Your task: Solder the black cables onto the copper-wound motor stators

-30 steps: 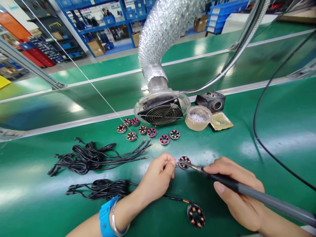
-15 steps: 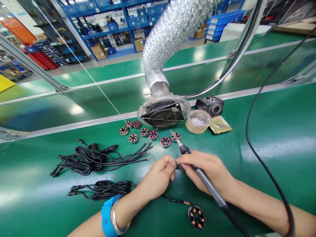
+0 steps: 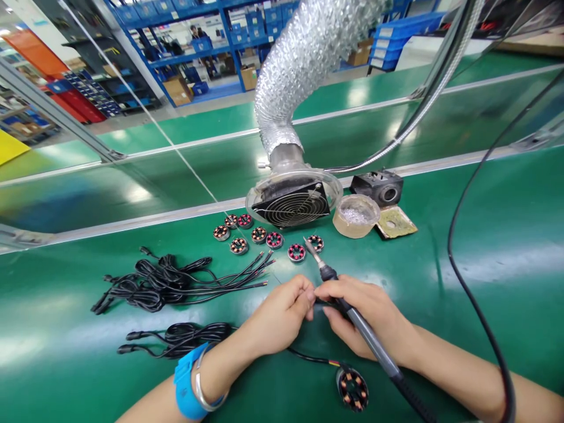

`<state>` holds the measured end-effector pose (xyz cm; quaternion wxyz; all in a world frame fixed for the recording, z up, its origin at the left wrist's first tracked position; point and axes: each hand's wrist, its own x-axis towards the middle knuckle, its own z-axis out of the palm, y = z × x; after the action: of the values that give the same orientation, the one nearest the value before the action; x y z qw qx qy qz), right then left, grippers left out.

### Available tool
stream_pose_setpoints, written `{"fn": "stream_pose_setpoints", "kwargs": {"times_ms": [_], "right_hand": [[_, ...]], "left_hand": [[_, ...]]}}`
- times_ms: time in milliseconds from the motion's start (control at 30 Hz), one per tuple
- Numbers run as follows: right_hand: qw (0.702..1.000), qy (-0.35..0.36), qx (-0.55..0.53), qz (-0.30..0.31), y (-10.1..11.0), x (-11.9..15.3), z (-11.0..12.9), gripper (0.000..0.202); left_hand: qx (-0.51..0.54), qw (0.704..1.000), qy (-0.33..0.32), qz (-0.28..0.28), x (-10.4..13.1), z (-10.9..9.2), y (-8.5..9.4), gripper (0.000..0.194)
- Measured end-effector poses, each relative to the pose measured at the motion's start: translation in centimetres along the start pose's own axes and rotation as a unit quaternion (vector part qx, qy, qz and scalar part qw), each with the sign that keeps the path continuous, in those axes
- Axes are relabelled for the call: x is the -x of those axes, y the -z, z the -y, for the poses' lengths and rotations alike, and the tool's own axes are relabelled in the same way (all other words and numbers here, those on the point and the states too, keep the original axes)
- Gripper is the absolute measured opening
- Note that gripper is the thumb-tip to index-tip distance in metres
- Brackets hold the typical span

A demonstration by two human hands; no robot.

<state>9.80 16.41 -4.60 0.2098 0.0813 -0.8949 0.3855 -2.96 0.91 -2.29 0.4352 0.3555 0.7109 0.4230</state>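
Note:
My right hand (image 3: pixel 374 317) is closed around a soldering iron (image 3: pixel 365 329), whose tip points up and left, near a small ring-shaped motor stator (image 3: pixel 315 242). Its fingertips almost meet my left hand (image 3: pixel 284 311), which is closed in a pinch. Something small and dark shows between the hands, mostly hidden by the fingers. A fine wire sticks out past the left knuckles. Below the hands lies a stator with copper windings (image 3: pixel 352 389), joined to a black cable (image 3: pixel 304 355) that passes under my left wrist.
Several stators (image 3: pixel 259 235) stand under a fume extractor (image 3: pixel 293 202) with a foil duct (image 3: pixel 286 76). Bundled black cables (image 3: pixel 163 282) lie at left. A round tub (image 3: pixel 356 216), yellow sponge (image 3: pixel 394 223) and dark iron holder (image 3: pixel 378 188) sit at back right. The iron's cord (image 3: pixel 467 276) loops at right.
The fingertips of my right hand have spread slightly, and the small item between the hands shows less. The iron stays in nearly the same place; the view has shifted a little.

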Motion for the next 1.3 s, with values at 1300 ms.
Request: {"fn": "stream_pose_setpoints", "kwargs": {"times_ms": [1300], "right_hand": [[0.985,-0.090,-0.036,-0.140,2.7,2.6,2.5,0.042]], "left_hand": [[0.102,0.988,0.081,-0.080,-1.1,1.0,-1.7,0.020]]}}
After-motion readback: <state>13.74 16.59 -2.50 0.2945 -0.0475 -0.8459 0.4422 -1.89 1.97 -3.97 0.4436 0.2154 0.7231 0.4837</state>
